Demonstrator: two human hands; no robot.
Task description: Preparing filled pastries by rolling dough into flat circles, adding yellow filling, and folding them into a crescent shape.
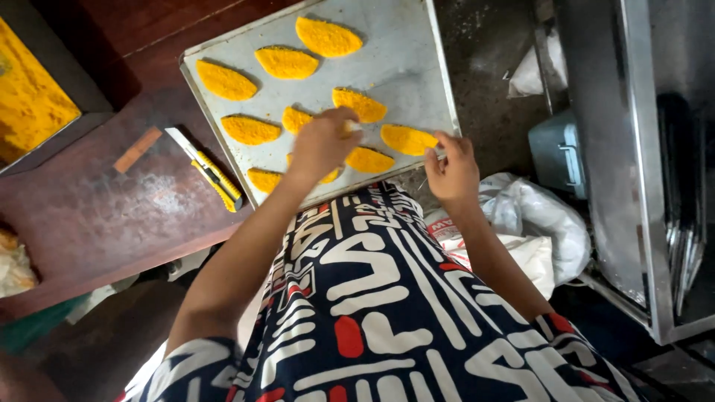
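While the left hand hovers over the near middle of the metal tray, its fingers curl down and inward over a small pale thing poking out at the fingertip side; looks like a pinch, but I can't tell what the thing is. The hand sits on top of the breaded half-moon pieces: one shows just left of the knuckles, one just beyond the fingertips, one just to the right under the thumb side, and another is mostly hidden under the palm. The right hand is at the tray's near right corner, fingers closed on the rim, thumb side up. Nearest piece to it is the half-moon just left of its fingertips, long axis roughly along the tray's near edge, flat side toward the person. So left hand is over the middle cluster, right hand nearer the right-end piece and the rim. The remaining pieces lie farther up the tray, well apart from both hands, long axes all roughly parallel. Off the tray to the left, a yellow utility knife lies on the dark wooden table, and a dish of yellow crumbs sits at the far left.
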